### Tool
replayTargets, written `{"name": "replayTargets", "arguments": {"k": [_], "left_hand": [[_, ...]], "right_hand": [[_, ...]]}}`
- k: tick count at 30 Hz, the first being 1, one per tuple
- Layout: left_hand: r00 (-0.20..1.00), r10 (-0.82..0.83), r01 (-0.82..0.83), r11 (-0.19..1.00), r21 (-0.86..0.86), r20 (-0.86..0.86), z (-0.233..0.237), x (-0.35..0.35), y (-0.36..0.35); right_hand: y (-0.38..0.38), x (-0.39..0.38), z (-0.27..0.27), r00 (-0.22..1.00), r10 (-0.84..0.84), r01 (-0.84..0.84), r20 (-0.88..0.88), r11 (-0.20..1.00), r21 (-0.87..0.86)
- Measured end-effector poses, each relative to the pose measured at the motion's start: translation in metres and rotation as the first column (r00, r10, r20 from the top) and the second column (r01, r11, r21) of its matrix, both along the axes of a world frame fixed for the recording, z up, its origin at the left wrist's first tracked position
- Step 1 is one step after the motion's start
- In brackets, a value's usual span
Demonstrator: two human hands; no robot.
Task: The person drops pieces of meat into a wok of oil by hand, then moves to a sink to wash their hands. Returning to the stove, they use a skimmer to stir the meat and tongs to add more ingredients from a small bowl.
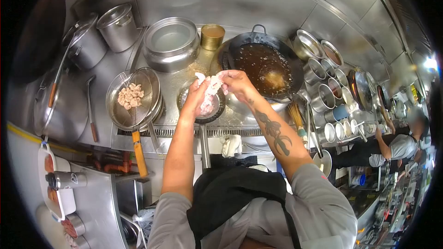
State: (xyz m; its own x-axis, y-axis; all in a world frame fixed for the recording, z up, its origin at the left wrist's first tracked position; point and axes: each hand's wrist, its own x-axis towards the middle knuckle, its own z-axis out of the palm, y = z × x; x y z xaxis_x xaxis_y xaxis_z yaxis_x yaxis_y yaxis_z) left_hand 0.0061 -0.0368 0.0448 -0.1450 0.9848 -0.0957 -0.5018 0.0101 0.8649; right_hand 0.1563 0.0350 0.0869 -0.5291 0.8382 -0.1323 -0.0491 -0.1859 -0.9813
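Note:
My left hand [194, 98] and my right hand [236, 83] are both closed on a floppy piece of raw meat [212, 89], pinkish with a white coating. It hangs between my fingers over a dark long-handled pan [220, 107], overlapping much of it in this view. To the right of my right hand, a large black wok [240, 38] holds bubbling brown oil, with a golden patch of frying food [275, 80] in it. A wire strainer [113, 110] with a wooden handle lies to my left, bearing small pale-brown pieces [130, 97].
Behind my hands stand a wide steel pot [152, 51] of cloudy liquid and an open tin can [212, 41]. A ladle [91, 106] lies at left. Steel containers [323, 97] and a bamboo brush [296, 114] are at right. Another person [400, 146] stands further right.

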Motion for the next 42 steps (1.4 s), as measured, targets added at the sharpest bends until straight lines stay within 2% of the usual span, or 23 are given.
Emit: {"name": "replayTargets", "arguments": {"k": [2,5,6,8,11,12,14,15,18,21,24,27,30,33,34,36,39,40,41,42], "left_hand": [[0.999,0.034,-0.035,0.999,0.007,0.038,0.000,0.000,0.000],[0.997,0.073,-0.073,0.997,-0.005,0.023,0.003,-0.001,-0.001],[0.997,0.082,-0.082,0.997,-0.014,0.006,0.003,-0.001,-0.001],[0.995,0.104,-0.104,0.995,0.011,-0.003,-0.006,-0.003,0.005],[0.992,0.124,-0.123,0.991,0.054,-0.028,0.002,0.004,0.001],[0.990,0.134,-0.131,0.989,0.070,-0.037,0.006,0.006,-0.002],[0.994,0.071,-0.075,0.996,0.048,0.086,-0.012,-0.002,0.004],[0.988,0.038,-0.045,0.998,0.038,0.149,-0.012,-0.003,0.004],[0.964,0.039,-0.063,0.994,0.085,0.262,-0.012,0.001,0.005],[0.963,-0.018,-0.012,0.994,0.108,0.268,-0.021,-0.006,0.011],[0.969,0.020,-0.036,0.997,0.061,0.247,-0.019,-0.002,0.009],[0.996,0.067,-0.073,0.991,0.113,0.056,-0.023,0.002,0.010],[0.985,0.047,-0.020,0.986,0.163,-0.167,-0.022,0.000,0.009],[0.999,0.011,-0.003,0.989,0.148,-0.047,-0.011,0.003,0.006],[0.998,0.019,-0.010,0.991,0.131,-0.067,-0.014,0.002,0.008],[0.994,0.040,-0.030,0.995,0.097,-0.106,-0.030,-0.004,0.013],[0.990,0.137,-0.137,0.991,-0.007,0.017,-0.050,-0.017,0.023],[0.974,0.200,-0.181,0.970,-0.161,0.109,-0.033,-0.022,0.014],[0.932,0.175,-0.173,0.984,-0.035,0.319,-0.045,-0.033,0.017],[0.923,0.198,-0.200,0.979,-0.028,0.329,-0.032,-0.037,0.012]], "right_hand": [[-0.002,-0.003,-0.003,0.997,-0.054,0.052,-0.047,0.998,-0.029],[0.000,-0.003,-0.012,0.999,0.041,-0.039,-0.022,0.993,0.108],[-0.001,-0.006,-0.015,0.995,0.094,-0.100,0.036,0.945,0.310],[-0.002,-0.011,-0.023,0.973,0.149,-0.229,0.177,0.723,0.652],[-0.002,-0.010,-0.016,0.949,0.029,-0.286,0.313,0.488,0.824],[-0.005,-0.009,-0.009,0.944,0.015,-0.288,0.330,0.528,0.799],[-0.014,-0.009,0.004,0.958,0.078,-0.205,0.276,0.858,0.471],[-0.017,-0.008,0.008,0.966,0.097,-0.159,0.239,0.954,0.256],[-0.011,-0.008,-0.004,0.987,0.065,-0.068,-0.149,0.998,-0.012],[-0.009,-0.013,-0.012,0.951,-0.085,0.054,-0.298,0.992,-0.110],[-0.007,-0.013,-0.013,0.942,-0.147,0.099,-0.301,0.981,-0.167],[-0.005,0.006,-0.007,0.935,0.047,-0.136,-0.352,0.963,-0.231],[-0.003,0.012,0.002,0.970,0.240,-0.238,0.050,0.971,-0.035],[0.000,0.004,-0.002,0.911,0.299,-0.351,0.283,0.924,0.154],[0.005,0.003,-0.009,0.919,0.240,-0.351,0.313,0.859,0.373],[0.015,0.000,-0.026,0.938,0.115,-0.330,0.328,0.590,0.737],[0.022,0.006,-0.029,0.952,-0.035,-0.249,0.304,0.490,0.836],[0.018,0.014,-0.017,0.967,0.026,-0.194,0.253,0.721,0.666],[0.014,0.024,-0.003,0.980,0.067,-0.143,0.185,0.890,0.433],[0.015,0.033,0.005,0.990,0.024,-0.065,0.136,0.950,0.304]]}}
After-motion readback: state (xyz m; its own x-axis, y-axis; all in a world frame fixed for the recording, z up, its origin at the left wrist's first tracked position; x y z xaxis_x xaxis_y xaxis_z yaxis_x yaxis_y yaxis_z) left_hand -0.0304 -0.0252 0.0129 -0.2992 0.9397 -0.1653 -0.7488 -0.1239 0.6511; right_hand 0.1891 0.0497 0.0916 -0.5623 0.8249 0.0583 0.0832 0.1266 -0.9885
